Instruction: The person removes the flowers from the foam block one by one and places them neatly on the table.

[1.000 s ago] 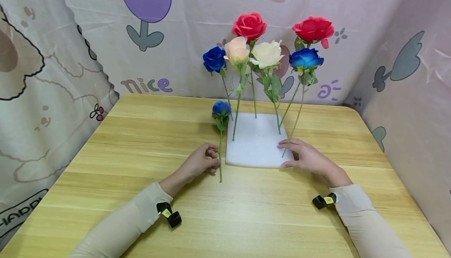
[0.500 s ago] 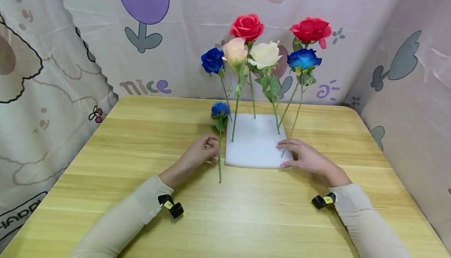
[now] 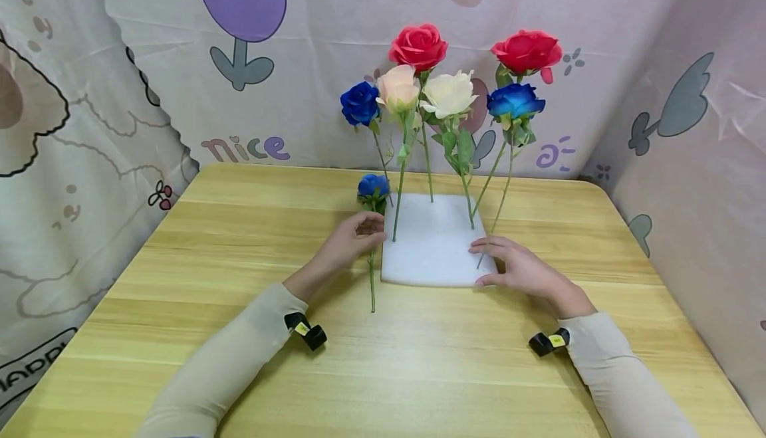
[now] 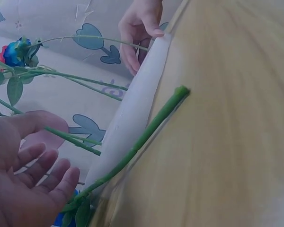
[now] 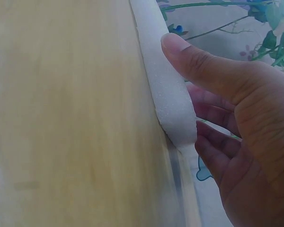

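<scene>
A white foam board (image 3: 437,258) lies on the table with several artificial roses standing in it. A loose blue rose (image 3: 373,185) lies along its left side, the green stem (image 4: 151,127) pointing toward me. My left hand (image 3: 356,238) is over that stem, its fingertips by the board's left edge. In the left wrist view its loosely bent fingers hold nothing. At the board's near right corner my right hand (image 3: 517,265) holds on, thumb (image 5: 194,56) on the front edge and fingers round the right side. It partly hides the stem there.
Standing in the board are two red roses (image 3: 417,47), a peach rose (image 3: 397,89), a white rose (image 3: 449,94), a dark blue rose (image 3: 360,104) and a bright blue rose (image 3: 516,101). A patterned curtain (image 3: 323,59) rises behind the wooden table (image 3: 251,238).
My left hand has left its place at the loose rose's lower stem and moved forward and right to the board's left edge. That rose and my right hand have stayed put.
</scene>
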A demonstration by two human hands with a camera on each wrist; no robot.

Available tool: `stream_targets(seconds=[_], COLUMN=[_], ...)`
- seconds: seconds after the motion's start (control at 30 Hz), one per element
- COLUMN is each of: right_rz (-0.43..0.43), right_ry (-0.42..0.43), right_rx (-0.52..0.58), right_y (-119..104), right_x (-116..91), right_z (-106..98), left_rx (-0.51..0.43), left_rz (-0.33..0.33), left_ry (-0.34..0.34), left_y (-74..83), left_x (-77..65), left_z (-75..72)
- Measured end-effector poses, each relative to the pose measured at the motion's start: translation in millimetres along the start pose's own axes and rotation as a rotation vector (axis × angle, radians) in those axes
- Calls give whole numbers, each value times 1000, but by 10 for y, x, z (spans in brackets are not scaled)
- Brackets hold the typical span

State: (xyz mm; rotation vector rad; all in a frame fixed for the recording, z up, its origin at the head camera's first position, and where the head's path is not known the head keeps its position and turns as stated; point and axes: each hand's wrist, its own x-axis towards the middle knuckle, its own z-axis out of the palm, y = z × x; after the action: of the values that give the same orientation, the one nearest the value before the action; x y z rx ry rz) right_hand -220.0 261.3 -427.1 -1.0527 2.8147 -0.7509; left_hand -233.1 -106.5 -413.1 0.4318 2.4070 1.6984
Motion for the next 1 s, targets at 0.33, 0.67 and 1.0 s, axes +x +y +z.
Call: stream_targets(seconds=[0.33,0.67,1.0], right_rz=[12,12,13], right_ry=[-7,-7,-5], right_rx=[-3,-10,-4], right_y=[-7,-6,4], right_x=[1,2,5], right_z=[0,-14,-7], left_rx=[28,-1,22], left_rz=[63,82,83], left_ry=[-15,-47,-85], left_y=[40,-111,-163], left_x=[113,266,358], left_z=[41,51,53])
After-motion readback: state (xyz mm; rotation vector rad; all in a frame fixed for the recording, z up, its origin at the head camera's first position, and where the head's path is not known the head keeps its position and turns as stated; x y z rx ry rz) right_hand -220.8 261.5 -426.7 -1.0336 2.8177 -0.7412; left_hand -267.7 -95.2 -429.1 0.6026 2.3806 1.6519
